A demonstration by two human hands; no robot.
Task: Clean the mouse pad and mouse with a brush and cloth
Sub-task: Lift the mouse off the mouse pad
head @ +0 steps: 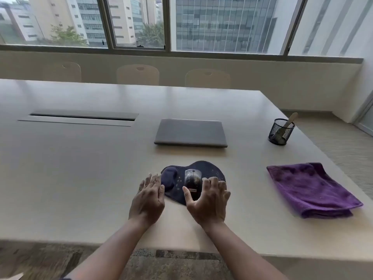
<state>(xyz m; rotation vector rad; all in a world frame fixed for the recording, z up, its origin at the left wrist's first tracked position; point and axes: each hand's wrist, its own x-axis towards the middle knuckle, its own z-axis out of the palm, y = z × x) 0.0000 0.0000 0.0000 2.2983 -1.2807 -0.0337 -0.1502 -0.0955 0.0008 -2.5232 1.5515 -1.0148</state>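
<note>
Near the front edge of the desk (80, 168), two bare forearms reach in from below. The left hand (148, 199) is flat, palm down, its fingers (150, 179) straight and slightly spread, gripping nothing; its fingertips lie just beside the left edge of the pad (210, 168), and whether they touch it is hard to tell. The right hand (207, 201) hovers over the near right part of the pad, fingers loosely curved and thumb held apart, arched beside the mouse (192, 181) without clearly closing on it; contact between thumb and mouse cannot be made out. The pad is dark and rounded, with a raised wrist rest (169, 178) on its left side and pale specks scattered over its surface. The mouse sits on the middle of the pad, dark with a lighter front and a small label at its near end. To the right, well apart from the pad and near the desk's right edge, lies a folded purple cloth (310, 188). Behind the pad, toward the middle of the desk, rests a closed grey laptop (190, 133). Further right, by the right edge, a black mesh cup (279, 135) holds a brush (290, 122) whose pale handle leans out of the top. On the far left a cable hatch (80, 117) is set into the desk. Beyond the far edge stand three chairs (138, 74) below a window (181, 23).
</note>
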